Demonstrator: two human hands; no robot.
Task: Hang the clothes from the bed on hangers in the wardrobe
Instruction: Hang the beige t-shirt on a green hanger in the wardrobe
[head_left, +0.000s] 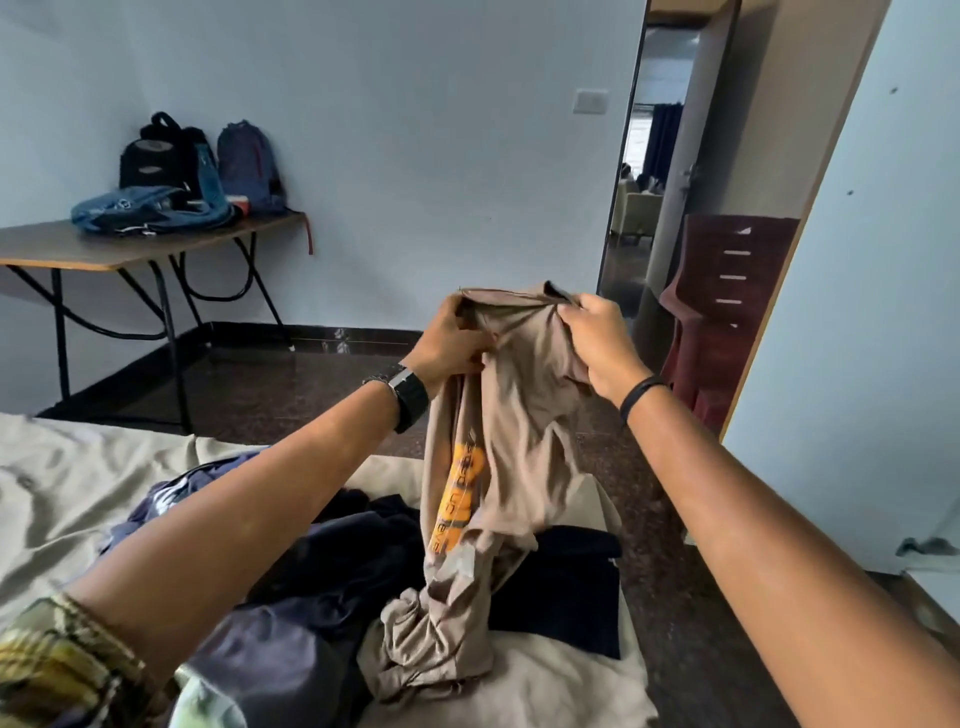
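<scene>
Both hands up at 12 o'clock, left hand and right hand each pinching the beige shirt's collar, hem dragging on the bed pile.

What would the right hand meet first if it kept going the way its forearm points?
The right hand grips the beige shirt, so that comes along. Past it, up and leftward, the way looks free until the far wall, though depth is unclear.

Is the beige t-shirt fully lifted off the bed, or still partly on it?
Partly on it: both hands, left hand and right hand, grip the beige t-shirt at its top, while its bunched lower end rests on the bed.
</scene>
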